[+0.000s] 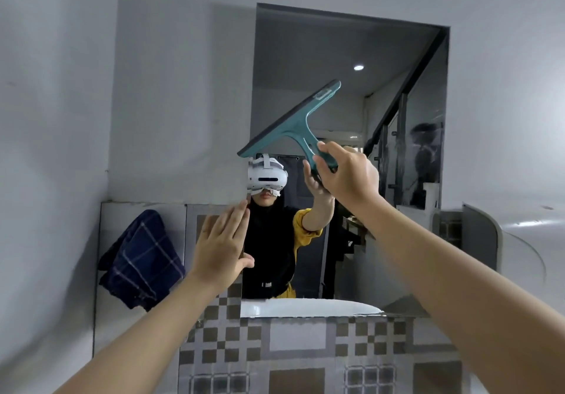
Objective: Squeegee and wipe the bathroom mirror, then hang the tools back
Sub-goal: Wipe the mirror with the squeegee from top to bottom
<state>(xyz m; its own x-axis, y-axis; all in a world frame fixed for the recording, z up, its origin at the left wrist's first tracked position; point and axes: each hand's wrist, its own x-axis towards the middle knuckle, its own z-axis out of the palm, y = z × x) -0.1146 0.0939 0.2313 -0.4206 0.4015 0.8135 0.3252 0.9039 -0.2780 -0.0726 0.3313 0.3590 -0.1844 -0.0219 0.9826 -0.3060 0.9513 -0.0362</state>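
Observation:
The rectangular mirror (406, 94) hangs on the wall ahead and reflects a person wearing a white headset. My right hand (348, 173) grips the handle of a teal squeegee (293, 121). Its dark blade is tilted, running from lower left to upper right against the glass in the mirror's middle. My left hand (223, 244) rests flat with fingers together on the mirror's left edge, holding nothing. A dark blue checked cloth (140, 259) hangs on the wall left of the mirror.
A white basin rim (305, 308) shows just below the mirror. Grey and brown patterned tiles (293, 351) cover the wall beneath. A curved grey shelf (489, 234) juts out at the right.

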